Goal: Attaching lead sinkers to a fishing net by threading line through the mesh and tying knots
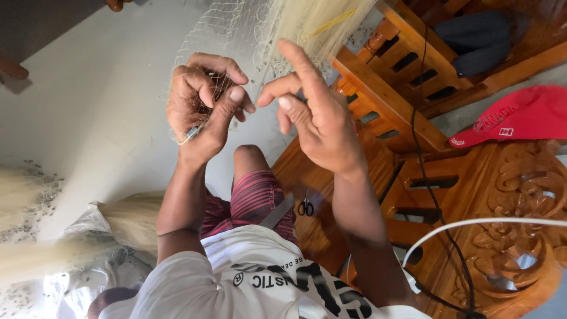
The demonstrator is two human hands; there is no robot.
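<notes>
Fingers (207, 80) of the left hand (201, 109) are curled tight around a bunched fold of pale fishing net (236, 23), with a thin dark needle-like tool (192, 133) poking out below the palm. That grip seems to keep the mesh taut. On the right hand (322, 118) the forefinger points up and thumb and middle finger are half closed near a strand; whether they pinch it I cannot tell. The net hangs in front of both hands, above the bare knee (251, 156). Small scissors (305, 207) lie on the wooden bench (384, 100), near its front edge, within reach. A red cap (520, 115) rests farther along. More bundled net (35, 236) lies on the floor (88, 88).
</notes>
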